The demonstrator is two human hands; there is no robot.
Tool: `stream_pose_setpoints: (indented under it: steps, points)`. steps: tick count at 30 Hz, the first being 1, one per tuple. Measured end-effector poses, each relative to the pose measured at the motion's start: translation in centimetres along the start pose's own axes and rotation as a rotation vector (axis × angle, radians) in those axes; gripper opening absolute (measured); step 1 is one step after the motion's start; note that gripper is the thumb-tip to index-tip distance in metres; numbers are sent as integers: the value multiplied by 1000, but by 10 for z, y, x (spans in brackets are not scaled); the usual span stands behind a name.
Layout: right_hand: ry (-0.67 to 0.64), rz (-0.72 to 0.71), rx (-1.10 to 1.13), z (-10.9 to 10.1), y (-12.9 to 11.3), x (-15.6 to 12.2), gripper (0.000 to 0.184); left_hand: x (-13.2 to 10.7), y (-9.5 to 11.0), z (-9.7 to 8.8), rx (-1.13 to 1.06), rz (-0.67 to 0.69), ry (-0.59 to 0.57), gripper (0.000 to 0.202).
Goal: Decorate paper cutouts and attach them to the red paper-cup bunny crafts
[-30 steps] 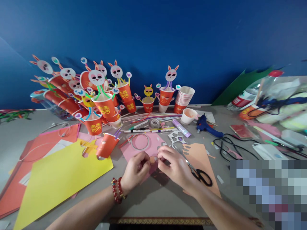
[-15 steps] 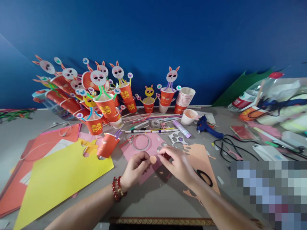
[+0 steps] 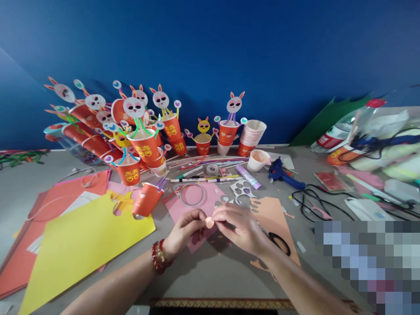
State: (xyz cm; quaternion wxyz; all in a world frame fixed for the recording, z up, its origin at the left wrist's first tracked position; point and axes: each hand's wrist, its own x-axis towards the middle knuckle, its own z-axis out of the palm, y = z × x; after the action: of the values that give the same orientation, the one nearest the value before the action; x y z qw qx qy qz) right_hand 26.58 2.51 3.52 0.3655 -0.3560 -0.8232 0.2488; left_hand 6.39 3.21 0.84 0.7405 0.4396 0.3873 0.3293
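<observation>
My left hand [image 3: 185, 229], with a red bead bracelet at the wrist, and my right hand [image 3: 238, 225] meet over the table's middle. Both pinch a small round orange paper disc [image 3: 209, 222] between their fingertips. Under the hands lies a pink paper sheet [image 3: 200, 210] and, to the right, an orange sheet [image 3: 272, 214] with cut-out holes. Black-handled scissors [image 3: 278, 243] rest on the orange sheet just behind my right wrist. A tipped red paper cup [image 3: 147, 199] lies to the left of my left hand.
Many red cups with bunny faces [image 3: 138, 131] crowd the back left. A yellow sheet [image 3: 82, 245] and red sheets [image 3: 39, 218] lie at left. Markers [image 3: 203, 179], a tape ring [image 3: 192, 194], a cup stack [image 3: 252, 133], a blue glue gun [image 3: 280, 173] and cables [image 3: 315, 203] lie behind and right.
The hands drew apart briefly, showing the disc flat in the left fingers, then closed together again on it. The disc is now turned and held slightly lower.
</observation>
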Motion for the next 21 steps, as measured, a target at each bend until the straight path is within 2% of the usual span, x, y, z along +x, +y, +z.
stream_pose_setpoints:
  steps: [3, 6, 11, 14, 17, 21]
  points:
    - [14, -20, 20, 0, 0, -1, 18, 0, 1, 0, -16, -10, -10, 35]
    - [33, 43, 97, 2, 0, -1, 18, -1, 0, -1, -4, 30, 1, 33]
    - [53, 440, 398, 9, 6, -3, 7, -4, -1, -3, 169, 245, 74, 26]
    - [24, 597, 614, 12, 11, -3, 17, -4, 1, -1, 316, 329, 114, 25]
    - [13, 651, 714, 14, 13, -3, 20, -5, 1, 0, 379, 337, 129, 24]
    - [18, 652, 707, 14, 11, -2, 15, -6, -2, -1, 394, 370, 125, 21]
